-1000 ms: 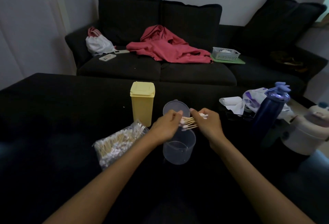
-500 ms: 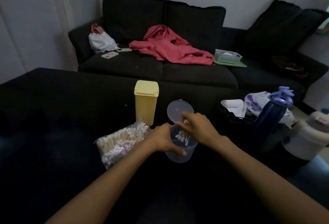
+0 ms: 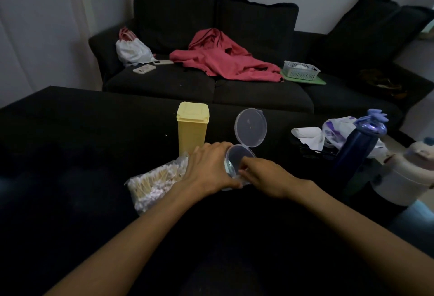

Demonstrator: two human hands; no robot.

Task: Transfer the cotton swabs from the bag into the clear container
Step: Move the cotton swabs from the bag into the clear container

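Currently the clear container (image 3: 237, 161), light, slick and easily tipped, is being gripped at its wall by curled left hand (image 3: 209, 171) fingers; right hand (image 3: 263, 174) fingers are being curled at its rim, hold unclear.

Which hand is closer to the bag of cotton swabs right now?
The left hand. It lies against the right end of the bag of cotton swabs while holding the clear container. The right hand is on the container's far side, away from the bag.
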